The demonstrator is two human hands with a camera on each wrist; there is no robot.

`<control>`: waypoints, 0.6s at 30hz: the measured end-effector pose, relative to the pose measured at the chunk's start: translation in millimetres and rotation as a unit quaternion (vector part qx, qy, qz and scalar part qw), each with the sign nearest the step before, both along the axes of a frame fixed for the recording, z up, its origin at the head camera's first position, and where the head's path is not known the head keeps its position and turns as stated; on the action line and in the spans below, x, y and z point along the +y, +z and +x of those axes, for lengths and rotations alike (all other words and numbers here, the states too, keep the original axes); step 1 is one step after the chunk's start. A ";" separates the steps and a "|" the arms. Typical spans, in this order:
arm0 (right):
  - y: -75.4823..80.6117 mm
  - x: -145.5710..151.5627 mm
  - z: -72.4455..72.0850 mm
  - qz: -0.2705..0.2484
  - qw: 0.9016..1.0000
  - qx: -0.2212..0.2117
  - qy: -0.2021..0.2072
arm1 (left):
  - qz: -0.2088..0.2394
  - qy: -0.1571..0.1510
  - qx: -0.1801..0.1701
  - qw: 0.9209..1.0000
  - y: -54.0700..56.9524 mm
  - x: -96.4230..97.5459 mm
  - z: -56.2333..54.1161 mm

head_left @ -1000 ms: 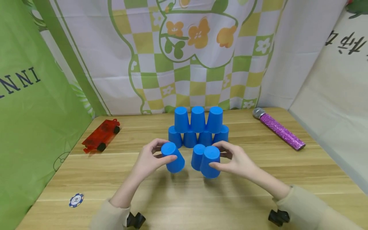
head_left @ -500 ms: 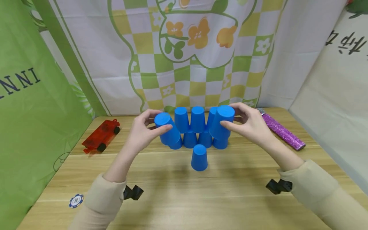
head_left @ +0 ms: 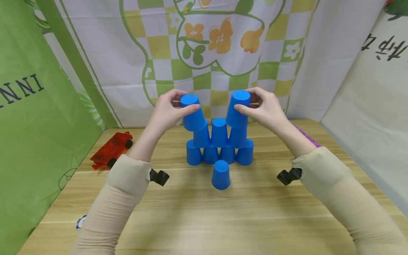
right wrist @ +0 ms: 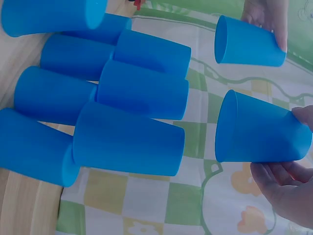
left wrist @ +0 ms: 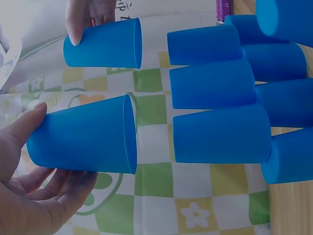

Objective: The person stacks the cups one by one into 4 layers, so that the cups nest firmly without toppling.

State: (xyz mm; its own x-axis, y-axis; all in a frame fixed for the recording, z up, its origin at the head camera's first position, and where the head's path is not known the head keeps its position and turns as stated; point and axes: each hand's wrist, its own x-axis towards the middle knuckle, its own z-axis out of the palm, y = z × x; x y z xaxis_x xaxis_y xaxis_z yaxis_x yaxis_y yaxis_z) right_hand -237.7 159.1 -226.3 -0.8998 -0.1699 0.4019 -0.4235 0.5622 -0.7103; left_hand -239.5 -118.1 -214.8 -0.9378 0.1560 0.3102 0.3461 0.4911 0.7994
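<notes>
My left hand (head_left: 170, 111) grips an upside-down blue cup (head_left: 193, 119) between thumb and fingers, above the left end of a cup stack. On the other side my right hand (head_left: 267, 109) holds a second inverted blue cup (head_left: 236, 115) over the stack's right end. The stack has three blue cups in its upper row, the centre one (head_left: 219, 132) fully visible, on a lower row of several cups (head_left: 194, 153). In the left wrist view a gap separates the held cup (left wrist: 85, 137) from the upper row (left wrist: 220, 134). One more blue cup (head_left: 221, 175) stands alone in front.
A red transparent toy car (head_left: 111, 150) lies at the left of the wooden table (head_left: 204, 223). Behind my right forearm shows part of a purple glitter microphone (head_left: 307, 136). My left sleeve partly covers a poker chip (head_left: 81, 222). A checkered curtain (head_left: 216, 85) hangs behind.
Both hands have lifted their cups from low in front of the stack, past its sides, to above its upper row. The stacked cups and the single front cup have stayed in place.
</notes>
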 end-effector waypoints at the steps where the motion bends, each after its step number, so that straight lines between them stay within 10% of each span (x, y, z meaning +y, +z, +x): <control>1: 0.5 -1.3 -3.2 0.001 1.000 -0.001 -0.001 | 0.001 -0.001 -0.002 1.000 1.5 2.3 -3.8; 18: -12.5 -8.9 -32.9 0.001 0.999 -0.031 -0.007 | -0.007 0.000 -0.026 1.000 -8.9 31.7 -41.7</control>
State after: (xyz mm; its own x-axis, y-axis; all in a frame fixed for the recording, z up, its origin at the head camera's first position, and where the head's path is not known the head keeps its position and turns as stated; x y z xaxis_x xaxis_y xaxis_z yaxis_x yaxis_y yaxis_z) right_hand -270.7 150.2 -238.8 -0.9252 -0.1582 0.3449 -0.3709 0.5687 -0.7342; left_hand -281.2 -86.4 -223.6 -0.9527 0.1603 0.2580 0.3038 0.5021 0.8097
